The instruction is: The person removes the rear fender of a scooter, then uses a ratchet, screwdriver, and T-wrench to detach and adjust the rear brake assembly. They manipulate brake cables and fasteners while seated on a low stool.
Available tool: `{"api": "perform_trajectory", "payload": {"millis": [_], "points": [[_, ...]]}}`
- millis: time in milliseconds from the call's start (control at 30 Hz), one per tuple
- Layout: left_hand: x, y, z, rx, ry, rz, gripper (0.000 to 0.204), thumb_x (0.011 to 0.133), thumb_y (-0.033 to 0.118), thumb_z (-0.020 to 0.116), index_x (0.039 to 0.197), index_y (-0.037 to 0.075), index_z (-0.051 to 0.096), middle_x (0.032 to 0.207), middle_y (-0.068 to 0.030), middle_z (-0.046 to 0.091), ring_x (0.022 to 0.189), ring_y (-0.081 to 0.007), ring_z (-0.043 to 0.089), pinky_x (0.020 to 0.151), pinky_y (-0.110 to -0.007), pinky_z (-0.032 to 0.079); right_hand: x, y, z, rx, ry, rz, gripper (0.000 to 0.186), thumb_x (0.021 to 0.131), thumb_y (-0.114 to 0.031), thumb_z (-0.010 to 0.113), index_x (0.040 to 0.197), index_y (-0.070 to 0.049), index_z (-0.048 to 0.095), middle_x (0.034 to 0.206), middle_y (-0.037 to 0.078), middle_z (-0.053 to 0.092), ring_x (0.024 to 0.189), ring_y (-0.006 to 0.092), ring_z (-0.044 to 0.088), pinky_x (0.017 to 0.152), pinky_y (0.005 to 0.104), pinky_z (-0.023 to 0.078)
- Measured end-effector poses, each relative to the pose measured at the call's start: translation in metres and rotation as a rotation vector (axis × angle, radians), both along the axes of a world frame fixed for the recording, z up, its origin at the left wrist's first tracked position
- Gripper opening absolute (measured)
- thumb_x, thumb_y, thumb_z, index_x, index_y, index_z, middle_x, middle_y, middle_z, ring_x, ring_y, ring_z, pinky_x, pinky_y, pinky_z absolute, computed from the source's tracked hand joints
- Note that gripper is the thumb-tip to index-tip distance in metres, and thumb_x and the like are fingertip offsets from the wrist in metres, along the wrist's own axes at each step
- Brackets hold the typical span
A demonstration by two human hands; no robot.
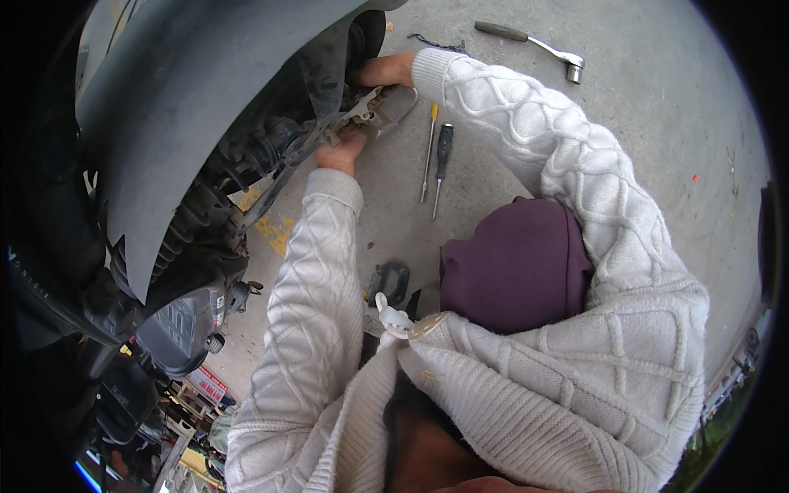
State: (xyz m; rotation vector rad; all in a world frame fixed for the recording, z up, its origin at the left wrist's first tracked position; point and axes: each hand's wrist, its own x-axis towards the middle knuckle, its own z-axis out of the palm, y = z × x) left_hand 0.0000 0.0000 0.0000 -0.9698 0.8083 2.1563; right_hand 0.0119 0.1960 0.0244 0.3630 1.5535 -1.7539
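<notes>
Grey panel [193,107] partly covers mechanism [283,135] near hands [343,149] [388,71]; screwdrivers [444,148] [429,152], ratchet [544,47] on floor [657,107].

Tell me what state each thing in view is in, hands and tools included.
Left hand: raised to the metal bracket, fingertips hidden.
Right hand: beyond the bracket, fingers mostly hidden.
Yellow-handled tool: lying on the floor.
Black-handled screwdriver: lying beside it, apart.
Ratchet wrench: lying on the floor, socket attached.
Knitted cardigan: worn, open at the neck.
</notes>
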Motion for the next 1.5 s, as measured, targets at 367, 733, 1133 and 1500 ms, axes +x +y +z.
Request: {"api": "perform_trajectory", "payload": {"millis": [367, 733, 1133, 1500], "points": [[0.006, 0.004, 0.014, 0.068, -0.051, 0.069, 0.047, 0.098, 0.034, 0.035, 0.132, 0.004, 0.046, 0.141, -0.0136, 0.042, 0.128, -0.0294, 0.039, 0.107, -0.043, 0.029, 0.003, -0.004, -0.027, -0.105, 0.151, -0.123, 0.032, 0.092, -0.039, 0.052, 0.102, -0.01, 0.059, 0.084, -0.002, 0.058, 0.065, 0.0084, 0.05, 0.057, 0.0264, 0.041], [0.007, 0.009, 0.009, 0.017, 0.044, 0.071, 0.046, 0.096, 0.034, 0.036, 0.129, 0.006, 0.049, 0.135, -0.0097, 0.049, 0.124, -0.0277, 0.045, 0.105, -0.044, 0.034, 0.015, 0.002, -0.021, 0.019, 0.522, -0.045, 0.041, 0.092, -0.036, 0.053, 0.12, -0.006, 0.056, 0.106, 0.009, 0.061, 0.1, 0.0218, 0.057, 0.082, 0.0344, 0.049], [0.063, -0.14, 0.251, -0.707, 0.606, -2.106, 0.043, 0.098, 0.035, 0.048, 0.123, 0.002, 0.058, 0.127, -0.0136, 0.055, 0.119, -0.0243, 0.051, 0.102, -0.038, 0.038, 0.019, -0.001, -0.04, -0.289, 0.129, -0.233, 0.025, 0.093, -0.029, 0.051, 0.108, -0.009, 0.055, 0.082, -0.001, 0.055, 0.057, 0.0076, 0.044, 0.046, 0.0233, 0.034], [0.089, -0.298, 0.731, -2.739, 1.208, 0.005, 0.039, 0.091, 0.031, 0.061, 0.121, 0.007, 0.061, 0.104, -0.0113, 0.067, 0.091, -0.0153, 0.063, 0.079, -0.027, 0.05, 0.012, 0.006, -0.081, -0.407, 0.021, -0.323, 0.018, 0.096, -0.028, 0.04, 0.1, -0.014, 0.052, 0.079, -0.001, 0.052, 0.048, 0.008, 0.034, 0.04, 0.0222, 0.024]]}}
